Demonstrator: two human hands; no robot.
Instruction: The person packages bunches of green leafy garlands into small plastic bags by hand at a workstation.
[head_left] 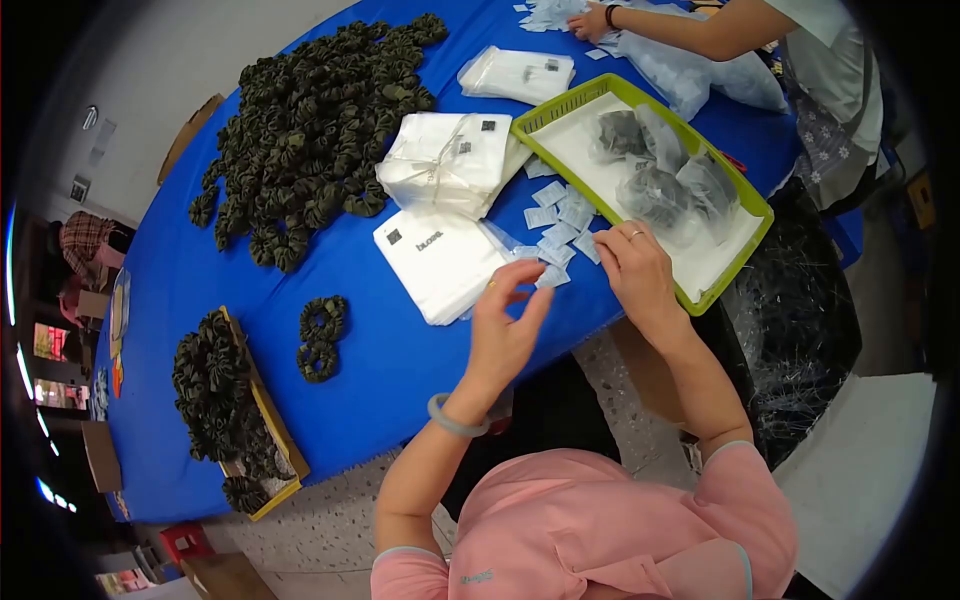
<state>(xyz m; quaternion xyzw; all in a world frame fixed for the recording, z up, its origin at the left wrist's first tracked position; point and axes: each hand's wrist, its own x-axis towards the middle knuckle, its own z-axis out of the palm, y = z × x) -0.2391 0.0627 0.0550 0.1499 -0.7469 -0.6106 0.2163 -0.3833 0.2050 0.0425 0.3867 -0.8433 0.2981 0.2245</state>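
Left of the tray (740,265), the work looks to be at picking among the packets (546,216), with the right hand (640,280) over those beside its rim, thumb and finger close together, though whether that grip pinches one I cannot tell. The left hand (503,335), fingers curled and thumb apart, is by the bags (440,265), farther from the tray; a clean lift probably calls for separating one thin piece. The tray's near corner juts past the surface (390,395), whose open room lies beyond the bags, around two scrunchies (319,362).
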